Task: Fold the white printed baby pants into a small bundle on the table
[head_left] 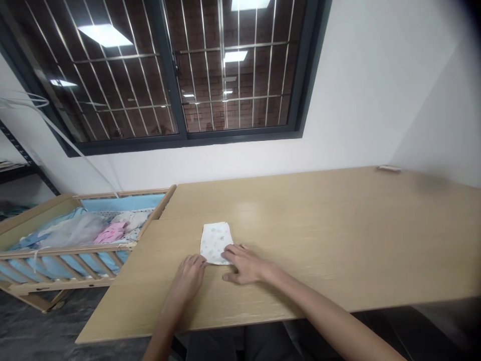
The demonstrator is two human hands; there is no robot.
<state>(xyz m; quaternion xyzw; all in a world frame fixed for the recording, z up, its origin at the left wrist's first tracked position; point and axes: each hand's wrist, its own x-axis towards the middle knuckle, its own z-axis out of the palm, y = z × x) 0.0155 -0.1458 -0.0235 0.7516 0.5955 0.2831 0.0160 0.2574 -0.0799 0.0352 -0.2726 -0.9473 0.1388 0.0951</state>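
A small folded white cloth (215, 243) with a pale printed pattern lies flat on the wooden table. My left hand (190, 273) is at its near left corner, fingers bent and close together, with the fingertips on the corner; the thumb is hard to see. Over the near right part of the cloth is my right hand (244, 263). Its fingers are stretched out onto the fabric, and the thumb stands apart on the tabletop.
The light wooden table (338, 225) reaches to the white wall. A small flat item (389, 169) lies at its far right edge. On the left stands a wooden crib (75, 248) holding blue bedding, a pink cloth (111, 232) and sheer netting. A barred window (180, 75) is ahead.
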